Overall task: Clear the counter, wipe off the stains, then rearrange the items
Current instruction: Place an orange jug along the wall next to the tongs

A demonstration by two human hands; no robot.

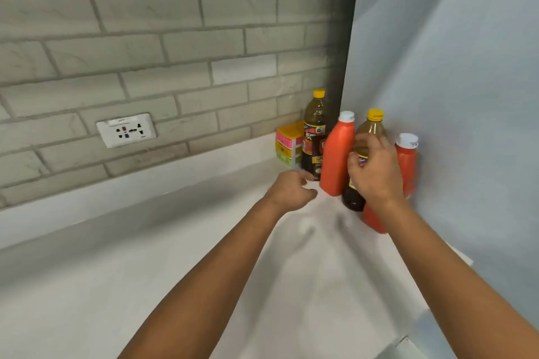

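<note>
In the far right corner of the white counter (145,285) stand several bottles. A dark bottle with a yellow cap (314,125) is at the back, with a stack of bright coloured boxes (288,143) to its left. An orange bottle with a white cap (337,154) stands in front. My right hand (376,169) grips a second yellow-capped bottle (372,128) around its middle. Behind that hand, against the side panel, is another orange bottle (407,160). My left hand (291,189) hovers just left of the front orange bottle, fingers loosely curled, holding nothing.
A grey brick-tile wall (175,38) backs the counter and carries a white power socket (126,130). A pale blue panel (452,96) closes off the right side. A low white ledge (145,178) runs along the wall's foot.
</note>
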